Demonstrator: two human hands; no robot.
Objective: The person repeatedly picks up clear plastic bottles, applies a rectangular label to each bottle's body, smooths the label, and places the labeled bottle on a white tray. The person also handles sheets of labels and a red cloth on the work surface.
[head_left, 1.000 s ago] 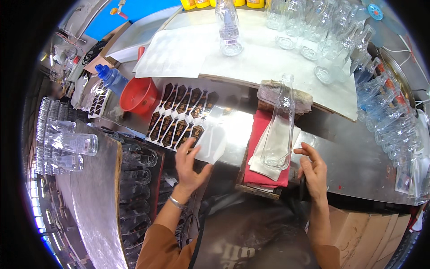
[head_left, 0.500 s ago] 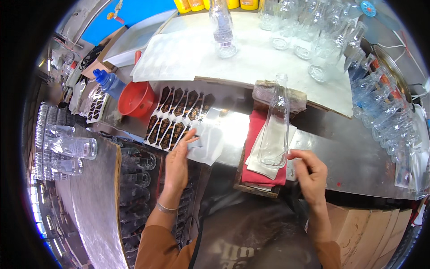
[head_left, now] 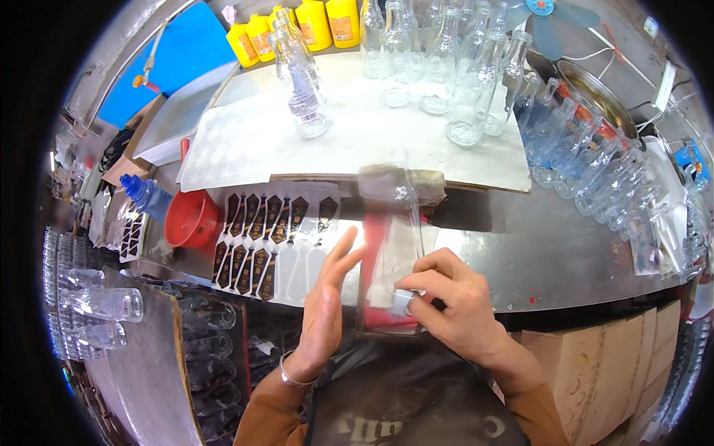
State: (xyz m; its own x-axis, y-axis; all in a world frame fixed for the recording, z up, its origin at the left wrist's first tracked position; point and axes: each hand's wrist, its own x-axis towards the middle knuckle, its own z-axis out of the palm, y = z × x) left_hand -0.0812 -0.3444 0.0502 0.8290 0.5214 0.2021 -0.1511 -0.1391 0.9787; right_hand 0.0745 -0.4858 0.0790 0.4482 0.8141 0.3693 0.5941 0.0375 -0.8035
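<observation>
In front of me a clear glass bottle (head_left: pixel 407 223), smeared by motion, lies on white cloths over a red cloth (head_left: pixel 374 245). Its neck end rests by a rolled cloth (head_left: pixel 425 186). Closed over the near end, my right hand (head_left: pixel 457 301) pinches a small light grey piece (head_left: pixel 402 301); its kind is unclear. Left of the bottle, my left hand (head_left: pixel 327 305) is raised with fingers stretched and nothing in it. Beyond it lies a sheet of black tie-shaped labels (head_left: pixel 260 241), with bare backing at its lower right.
A white-covered shelf (head_left: pixel 230 149) holds a labelled bottle (head_left: pixel 303 97), clear bottles (head_left: pixel 439 59) and yellow containers (head_left: pixel 312 26). A red dipper (head_left: pixel 192 218) and blue-topped bottle (head_left: pixel 145 195) stand left. More bottles (head_left: pixel 595 167) line the right; cardboard boxes (head_left: pixel 580 372) are near right.
The small grey piece has passed from my left fingertips to my right hand. My right hand has moved left over the bottle's near end. The whole view has shifted.
</observation>
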